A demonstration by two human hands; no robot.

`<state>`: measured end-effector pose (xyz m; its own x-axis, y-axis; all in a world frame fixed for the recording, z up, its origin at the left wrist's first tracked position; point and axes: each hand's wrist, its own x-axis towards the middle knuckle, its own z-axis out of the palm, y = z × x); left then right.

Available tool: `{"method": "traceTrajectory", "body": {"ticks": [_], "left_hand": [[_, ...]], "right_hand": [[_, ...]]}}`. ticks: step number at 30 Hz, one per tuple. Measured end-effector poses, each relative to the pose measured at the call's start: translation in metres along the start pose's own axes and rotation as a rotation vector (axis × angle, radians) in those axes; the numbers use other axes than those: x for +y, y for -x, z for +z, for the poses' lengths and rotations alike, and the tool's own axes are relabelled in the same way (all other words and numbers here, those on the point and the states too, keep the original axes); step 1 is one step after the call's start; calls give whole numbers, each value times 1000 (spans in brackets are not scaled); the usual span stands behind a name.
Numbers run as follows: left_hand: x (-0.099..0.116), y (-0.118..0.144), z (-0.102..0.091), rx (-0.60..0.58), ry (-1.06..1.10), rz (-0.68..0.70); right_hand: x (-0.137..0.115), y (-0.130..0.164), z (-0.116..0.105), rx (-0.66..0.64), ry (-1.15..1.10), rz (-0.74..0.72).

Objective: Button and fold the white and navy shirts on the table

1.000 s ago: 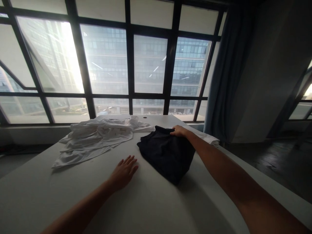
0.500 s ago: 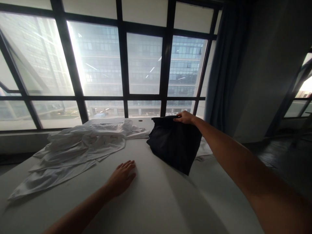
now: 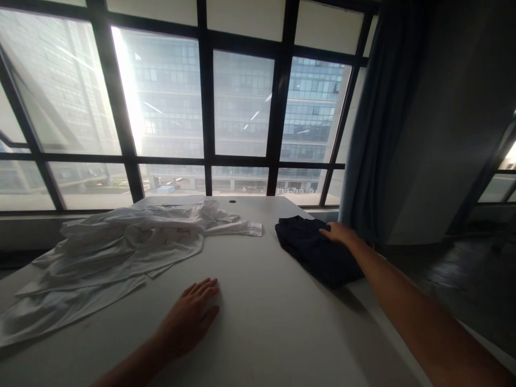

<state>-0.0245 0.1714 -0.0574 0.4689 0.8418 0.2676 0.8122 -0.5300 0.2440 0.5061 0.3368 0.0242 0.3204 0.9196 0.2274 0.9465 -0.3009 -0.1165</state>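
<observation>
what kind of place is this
Probably a room high up in a city building, perhaps an office: a wide black-framed window wall facing glass towers, a blue-grey curtain, and a long white table with clothes on it.

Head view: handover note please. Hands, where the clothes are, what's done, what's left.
Left hand: flat on the white table, palm down, holding nothing.
Right hand: resting on top of the folded dark garment, fingers not visibly closed on it.
Dark garment: folded, lying near the table's right edge.
White garments: crumpled, spread over the far left of the table.
Done: dark piece folded and set down.
Left: the white heap is unfolded.
</observation>
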Motion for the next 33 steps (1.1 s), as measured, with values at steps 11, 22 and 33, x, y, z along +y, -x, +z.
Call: {"method": "traceTrajectory", "body": {"ticks": [11, 22, 33], "left_hand": [[2, 0, -3, -37, 13, -14], [5, 1, -9, 4, 77, 7], [-102, -25, -56, 64, -356, -477]], "right_hand": [[-56, 42, 43, -250, 8, -35], [-106, 103, 52, -104, 205, -282], [-174, 211, 34, -147, 88, -622]]}}
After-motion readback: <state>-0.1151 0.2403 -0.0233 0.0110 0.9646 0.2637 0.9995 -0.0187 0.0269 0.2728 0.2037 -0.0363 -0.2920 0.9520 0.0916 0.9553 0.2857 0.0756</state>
